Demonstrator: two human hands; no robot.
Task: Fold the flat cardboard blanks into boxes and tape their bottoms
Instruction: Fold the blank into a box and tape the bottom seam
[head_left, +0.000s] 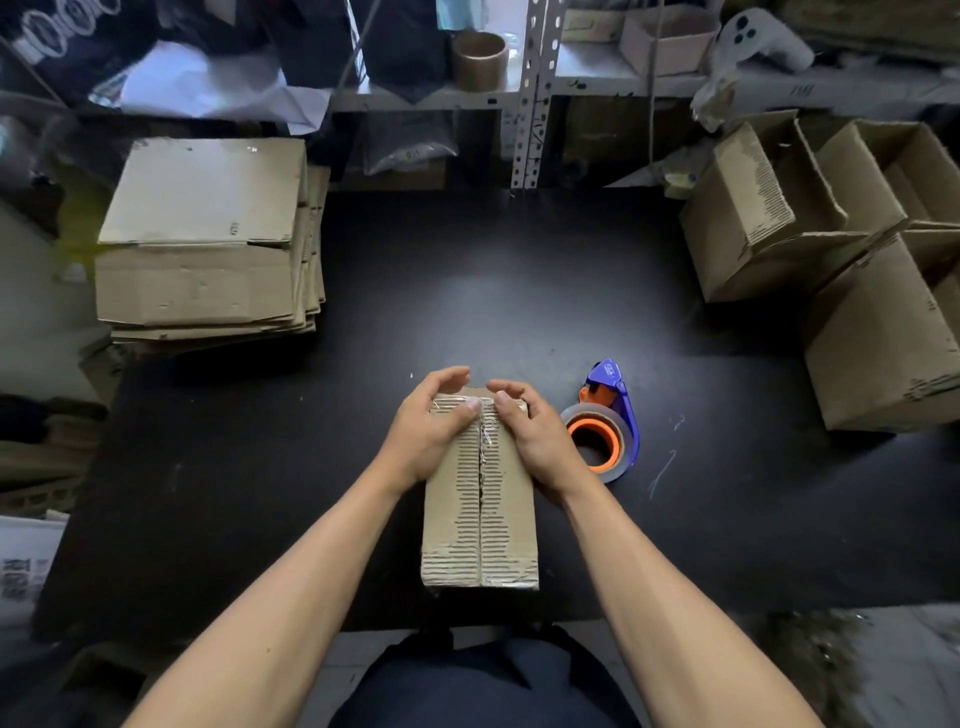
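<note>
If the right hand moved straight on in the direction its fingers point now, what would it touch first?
The right hand grips the far end of the box, its fingers pointing up-left toward the left hand. It would likely meet the left hand's fingertips first; they appear very close, though depth is unclear.

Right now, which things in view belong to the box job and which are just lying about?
In the job:
- box, both hands gripping its far end: left hand, right hand
- tape along its seam
- tape dispenser
- stack of flat blanks
- finished boxes

Lying about:
- cardboard tube on the shelf
- white paper
- white controller
</note>
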